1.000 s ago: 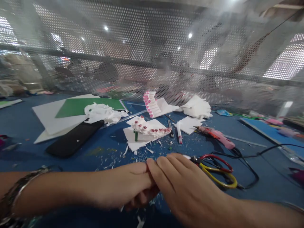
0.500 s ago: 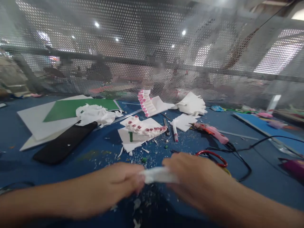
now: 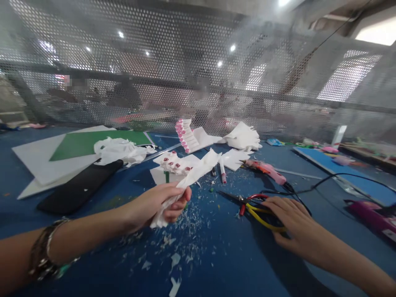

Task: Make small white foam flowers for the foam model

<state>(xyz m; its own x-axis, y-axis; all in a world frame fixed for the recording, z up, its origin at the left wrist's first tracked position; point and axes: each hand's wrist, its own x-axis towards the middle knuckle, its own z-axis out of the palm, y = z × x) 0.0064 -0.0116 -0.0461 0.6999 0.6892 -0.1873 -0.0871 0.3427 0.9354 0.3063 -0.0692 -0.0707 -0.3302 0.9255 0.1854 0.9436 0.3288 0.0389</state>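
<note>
My left hand [image 3: 168,203] is closed around a twisted strip of thin white paper [image 3: 201,167], whose free end points up and to the right. A short crumpled tail of the strip hangs below the fist. On the right, my right hand [image 3: 293,225] rests over the handles of a pair of scissors [image 3: 262,208], one red and one yellow. Its fingers are stretched out, with the thumb apart by the yellow loop. The scissors' dark blades point left. Behind the strip, partly hidden, sits a white frilled piece with dark red dots [image 3: 173,162] on white sheets.
A pink glue gun [image 3: 266,171] with a black cable lies beyond the scissors. A marker [image 3: 222,171], a white pleated piece with pink tips [image 3: 185,136], crumpled white paper [image 3: 120,150], a black case [image 3: 80,185] and a green sheet [image 3: 99,142] are around. White scraps [image 3: 175,259] litter the blue tabletop.
My right hand has let go of the white paper strip and moved right to the scissors. My left hand has risen with the strip, which now tilts upward.
</note>
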